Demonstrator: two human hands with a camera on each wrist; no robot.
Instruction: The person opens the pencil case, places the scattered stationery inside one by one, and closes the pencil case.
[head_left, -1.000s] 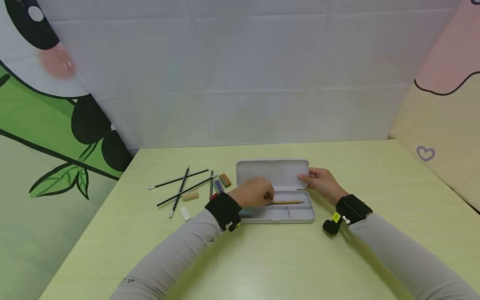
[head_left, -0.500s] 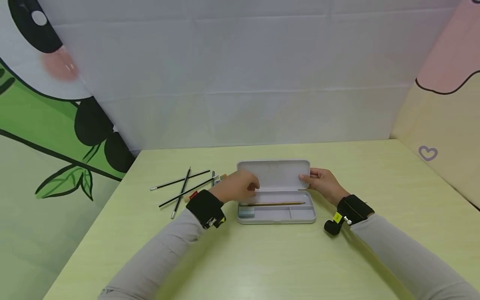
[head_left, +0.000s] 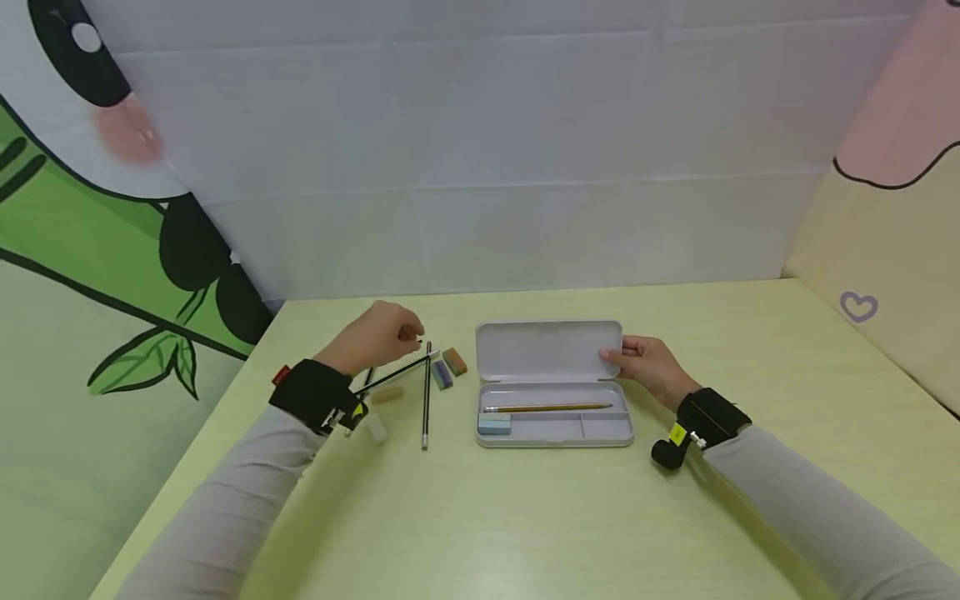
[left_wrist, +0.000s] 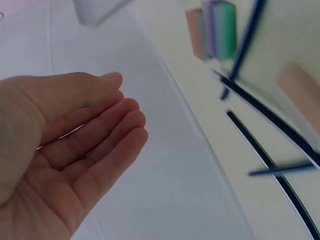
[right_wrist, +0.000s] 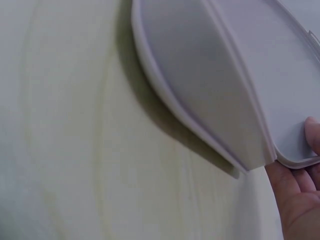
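Observation:
An open grey pencil case [head_left: 600, 432] lies at the table's middle, its lid [head_left: 547, 350] standing up. Inside it lie a yellow pencil [head_left: 547, 407] and a pale blue eraser [head_left: 493, 425]. My right hand [head_left: 641, 360] pinches the lid's right edge; in the right wrist view its thumb [right_wrist: 313, 134] rests on the lid [right_wrist: 280, 85]. My left hand [head_left: 384, 333] hovers over the black pencils [head_left: 397, 372] left of the case. In the left wrist view this hand [left_wrist: 112, 117] is empty, fingers relaxed, with the pencils [left_wrist: 270, 117] beside it.
Left of the case lie a brown eraser [head_left: 453, 361], a purple-green one [head_left: 441, 374], a tan one [head_left: 386, 394] and a white one [head_left: 375, 428]. Another black pencil [head_left: 426, 400] points toward me. Printed backdrops wall the pale green table [head_left: 525, 517] at the back and sides.
My left hand left the yellow pencil in the case and moved left to above the loose black pencils. The right hand has kept hold of the lid.

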